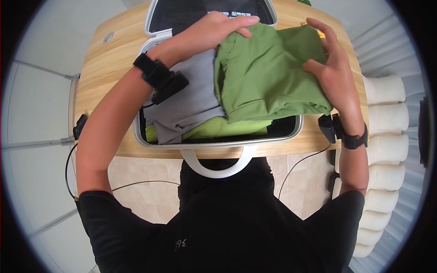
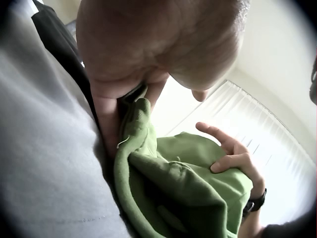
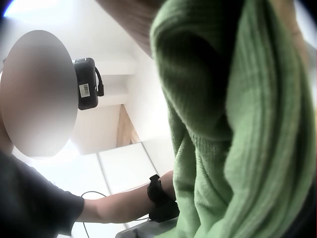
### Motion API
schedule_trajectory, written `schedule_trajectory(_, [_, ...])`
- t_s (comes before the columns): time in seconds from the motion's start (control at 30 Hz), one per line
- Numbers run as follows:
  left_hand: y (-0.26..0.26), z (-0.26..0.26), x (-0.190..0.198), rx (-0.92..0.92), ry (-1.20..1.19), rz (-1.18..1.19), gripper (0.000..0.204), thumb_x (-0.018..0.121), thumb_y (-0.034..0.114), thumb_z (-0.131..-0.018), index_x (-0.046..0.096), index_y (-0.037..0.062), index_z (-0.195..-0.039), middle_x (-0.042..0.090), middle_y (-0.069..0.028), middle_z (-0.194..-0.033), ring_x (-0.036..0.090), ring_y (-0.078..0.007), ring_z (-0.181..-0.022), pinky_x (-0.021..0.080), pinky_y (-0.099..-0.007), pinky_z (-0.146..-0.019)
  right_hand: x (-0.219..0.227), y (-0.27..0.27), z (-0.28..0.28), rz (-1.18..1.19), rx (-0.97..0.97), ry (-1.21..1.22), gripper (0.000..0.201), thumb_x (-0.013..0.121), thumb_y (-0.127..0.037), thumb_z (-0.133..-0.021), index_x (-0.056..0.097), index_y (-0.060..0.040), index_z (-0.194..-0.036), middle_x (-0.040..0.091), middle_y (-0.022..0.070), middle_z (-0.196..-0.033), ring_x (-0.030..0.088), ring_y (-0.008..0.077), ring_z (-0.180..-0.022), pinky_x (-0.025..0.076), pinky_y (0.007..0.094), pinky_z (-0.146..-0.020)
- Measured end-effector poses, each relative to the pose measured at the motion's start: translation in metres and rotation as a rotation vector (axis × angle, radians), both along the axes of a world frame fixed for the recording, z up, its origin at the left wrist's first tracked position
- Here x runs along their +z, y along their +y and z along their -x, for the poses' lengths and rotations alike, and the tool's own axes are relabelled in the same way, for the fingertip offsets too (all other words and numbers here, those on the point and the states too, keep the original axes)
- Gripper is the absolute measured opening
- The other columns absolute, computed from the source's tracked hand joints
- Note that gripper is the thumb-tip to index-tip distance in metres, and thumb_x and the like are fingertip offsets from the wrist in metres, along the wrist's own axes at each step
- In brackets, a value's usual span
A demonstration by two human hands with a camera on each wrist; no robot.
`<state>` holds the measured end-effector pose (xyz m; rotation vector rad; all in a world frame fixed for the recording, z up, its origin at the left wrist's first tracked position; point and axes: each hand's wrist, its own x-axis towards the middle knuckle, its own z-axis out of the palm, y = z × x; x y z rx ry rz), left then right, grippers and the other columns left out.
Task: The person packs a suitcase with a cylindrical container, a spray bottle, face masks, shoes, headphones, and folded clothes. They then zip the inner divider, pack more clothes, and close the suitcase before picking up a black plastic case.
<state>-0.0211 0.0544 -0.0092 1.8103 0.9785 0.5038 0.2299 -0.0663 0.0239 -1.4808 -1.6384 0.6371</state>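
A folded green garment [image 1: 268, 73] with ribbed edging spans the space between both hands, over the right side of an open suitcase [image 1: 296, 129]. At its upper left edge, my left hand [image 1: 223, 28] grips the cloth, fingers tucked beneath. My right hand [image 1: 331, 68] holds the opposite side, its thumb on top of the fabric. In the left wrist view, the garment's layers [image 2: 183, 183] hang in loose folds. Under it and to the left lies a grey garment [image 1: 195, 86] in the case, overlapping a yellow-green garment [image 1: 218, 128] near the front wall.
The suitcase lid [image 1: 159, 16] is raised at the back, and a white carry handle [image 1: 218, 173] juts over the front edge of the wooden table [image 1: 104, 63]. Cream cushioned seating [image 1: 384, 118] stands to the right. Black cables [image 1: 145, 182] run from the wrist cameras.
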Motion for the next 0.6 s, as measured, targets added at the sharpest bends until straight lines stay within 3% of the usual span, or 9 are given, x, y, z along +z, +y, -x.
schedule_trajectory(0.03, [0.001, -0.003, -0.002, -0.024, 0.055, -0.006, 0.069, 0.048, 0.063, -0.101, 0.078, 0.0024, -0.112, 0.07, -0.0024, -0.09, 0.056, -0.0107, -0.079, 0.042, -0.0242, -0.07, 0.001, 0.004, -0.001, 0.002, 0.009, -0.002, 0.071, 0.061, 0.005, -0.077, 0.05, -0.0098, -0.146, 0.063, 0.0156, -0.109, 0.063, 0.0245, -0.097, 0.051, 0.0349, -0.089])
schedule_trajectory(0.1, [0.001, -0.004, -0.006, -0.053, 0.109, -0.009, 0.071, 0.046, 0.064, -0.101, 0.078, 0.0026, -0.114, 0.071, -0.0027, -0.092, 0.057, -0.0109, -0.079, 0.041, -0.0239, -0.069, 0.008, 0.009, -0.003, -0.134, -0.013, -0.321, 0.074, 0.058, 0.007, -0.075, 0.048, -0.0078, -0.147, 0.065, 0.0158, -0.122, 0.065, 0.0221, -0.105, 0.049, 0.0305, -0.095])
schedule_trajectory(0.23, [0.003, -0.001, -0.012, -0.03, -0.006, 0.138, 0.085, 0.032, 0.07, -0.103, 0.07, -0.0027, -0.125, 0.073, -0.0083, -0.105, 0.064, -0.0128, -0.094, 0.049, -0.027, -0.081, 0.034, 0.007, 0.035, 0.021, 0.016, -0.28, 0.07, 0.062, 0.002, -0.08, 0.045, -0.0067, -0.146, 0.065, 0.0182, -0.122, 0.067, 0.0288, -0.106, 0.05, 0.036, -0.096])
schedule_trajectory(0.3, [0.006, 0.004, -0.007, -0.022, -0.075, 0.238, 0.09, 0.026, 0.071, -0.104, 0.065, -0.0047, -0.131, 0.073, -0.0108, -0.111, 0.066, -0.0137, -0.101, 0.052, -0.029, -0.087, 0.033, 0.019, 0.051, -0.324, 0.14, -0.558, 0.028, 0.066, -0.019, -0.092, 0.066, 0.0062, -0.104, 0.066, 0.0143, -0.111, 0.061, 0.0114, -0.1, 0.048, 0.0238, -0.083])
schedule_trajectory(0.37, [0.008, 0.007, 0.006, 0.032, -0.248, 0.561, 0.061, 0.049, 0.052, -0.106, 0.072, -0.0023, -0.117, 0.07, -0.0103, -0.106, 0.065, -0.0222, -0.118, 0.05, -0.0327, -0.101, 0.022, 0.006, 0.089, 0.022, 0.219, -0.404, 0.067, 0.067, -0.006, -0.086, 0.041, -0.0064, -0.147, 0.059, 0.0235, -0.133, 0.065, 0.039, -0.108, 0.05, 0.0429, -0.096])
schedule_trajectory(0.4, [0.008, 0.009, 0.005, 0.025, -0.246, 0.562, 0.061, 0.049, 0.052, -0.106, 0.072, -0.0023, -0.117, 0.07, -0.0103, -0.106, 0.065, -0.0222, -0.118, 0.05, -0.0327, -0.101, 0.008, 0.0, 0.098, 0.0, 0.279, -0.399, 0.067, 0.07, -0.015, -0.089, 0.039, -0.0062, -0.148, 0.057, 0.0265, -0.134, 0.061, 0.0453, -0.11, 0.049, 0.0466, -0.096])
schedule_trajectory(0.5, [0.005, 0.019, -0.003, -0.006, -0.284, 0.391, 0.093, 0.019, 0.072, -0.104, 0.052, -0.0063, -0.142, 0.071, -0.0147, -0.121, 0.067, -0.0148, -0.11, 0.053, -0.0321, -0.095, -0.006, -0.015, 0.105, 0.066, 0.387, -0.354, 0.068, 0.071, -0.019, -0.089, 0.039, -0.0061, -0.148, 0.058, 0.0235, -0.133, 0.062, 0.044, -0.11, 0.048, 0.0472, -0.098])
schedule_trajectory(0.53, [0.003, 0.022, 0.001, 0.009, -0.266, 0.382, 0.091, 0.02, 0.072, -0.104, 0.047, -0.0038, -0.147, 0.07, -0.0136, -0.122, 0.067, -0.0157, -0.106, 0.052, -0.0324, -0.095, -0.015, -0.015, 0.103, -0.102, 0.425, -0.283, 0.059, 0.07, -0.016, -0.088, 0.043, 0.0049, -0.136, 0.061, 0.0252, -0.113, 0.065, 0.046, -0.095, 0.053, 0.0491, -0.083])
schedule_trajectory(0.6, [0.001, 0.028, 0.004, 0.043, -0.27, 0.336, 0.086, 0.021, 0.069, -0.106, 0.048, -0.0008, -0.147, 0.07, -0.0123, -0.118, 0.067, -0.0162, -0.105, 0.051, -0.0327, -0.096, -0.019, -0.018, 0.089, -0.122, 0.466, -0.321, 0.053, 0.07, -0.015, -0.088, 0.049, 0.0044, -0.132, 0.062, 0.0235, -0.109, 0.066, 0.0447, -0.094, 0.053, 0.0487, -0.083])
